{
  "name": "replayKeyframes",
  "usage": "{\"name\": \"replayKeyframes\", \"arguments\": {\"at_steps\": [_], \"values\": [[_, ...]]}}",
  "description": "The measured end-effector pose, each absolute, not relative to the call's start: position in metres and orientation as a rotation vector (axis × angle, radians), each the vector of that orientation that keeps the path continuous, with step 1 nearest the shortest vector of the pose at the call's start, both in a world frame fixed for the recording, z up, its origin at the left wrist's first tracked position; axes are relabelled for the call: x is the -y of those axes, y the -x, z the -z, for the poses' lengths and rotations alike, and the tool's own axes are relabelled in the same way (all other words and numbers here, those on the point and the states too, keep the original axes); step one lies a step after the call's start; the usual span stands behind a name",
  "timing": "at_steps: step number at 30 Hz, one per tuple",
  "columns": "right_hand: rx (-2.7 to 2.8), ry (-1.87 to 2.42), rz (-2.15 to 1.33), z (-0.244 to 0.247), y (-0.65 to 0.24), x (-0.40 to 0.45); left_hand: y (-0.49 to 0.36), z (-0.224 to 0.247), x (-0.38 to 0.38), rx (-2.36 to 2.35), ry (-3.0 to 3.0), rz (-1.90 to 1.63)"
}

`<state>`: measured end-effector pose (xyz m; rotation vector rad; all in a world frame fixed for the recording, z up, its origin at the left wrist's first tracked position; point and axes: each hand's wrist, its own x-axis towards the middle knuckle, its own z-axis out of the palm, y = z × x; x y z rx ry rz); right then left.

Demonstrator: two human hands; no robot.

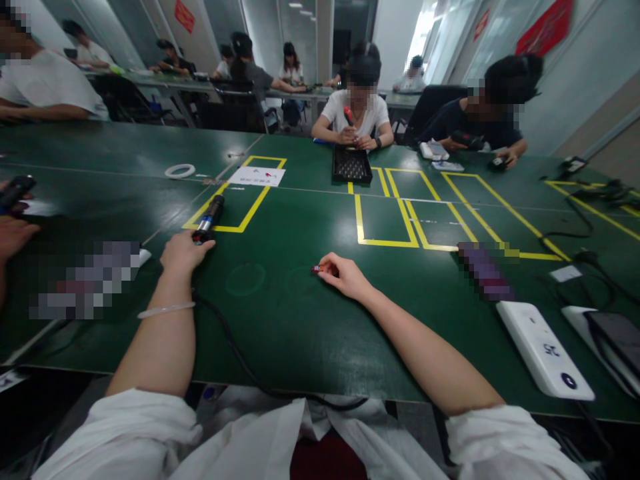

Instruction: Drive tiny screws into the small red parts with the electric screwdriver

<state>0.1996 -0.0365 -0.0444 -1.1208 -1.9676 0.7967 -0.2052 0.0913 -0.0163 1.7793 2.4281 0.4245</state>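
Note:
My left hand [184,253] is at the near end of a black cylindrical tool [209,217] with a silver and blue band, shaped like a flashlight. Its thumb points right beside the tool and the other fingers curl round the near end, partly hidden. The tool points away from me, by the corner of a yellow tape outline [255,210]. Nearer the middle of the table, my right hand [345,275] pinches a small red and orange piece [317,269] between thumb and fingertips, low over the green surface. Its exact kind is too small to make out.
On the green table [300,347] lie a white paper [257,176], a tape ring [180,172], a power bank [545,350], a phone [485,272] and a black cable [230,340]. A co-worker opposite sits behind a black tray [353,167]; another person's hand [15,237] is at left.

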Motion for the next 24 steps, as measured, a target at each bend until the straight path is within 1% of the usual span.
{"name": "replayKeyframes", "arguments": {"at_steps": [4, 7, 14, 24], "values": [[1.963, 1.111, -0.801, 0.046, -0.200, 0.035, 0.209, 0.018, -0.095, -2.406, -1.814, -0.464], [1.959, 1.100, -0.797, 0.046, -0.200, 0.035, 0.200, 0.015, -0.092, -2.419, -1.832, -0.432], [1.949, 1.126, -0.816, 0.044, -0.199, 0.035, 0.145, 0.008, -0.070, -2.358, -2.008, -0.421], [1.931, 1.142, -0.816, 0.044, -0.198, 0.035, 0.044, 0.013, -0.026, -1.796, -2.525, -0.413]]}}
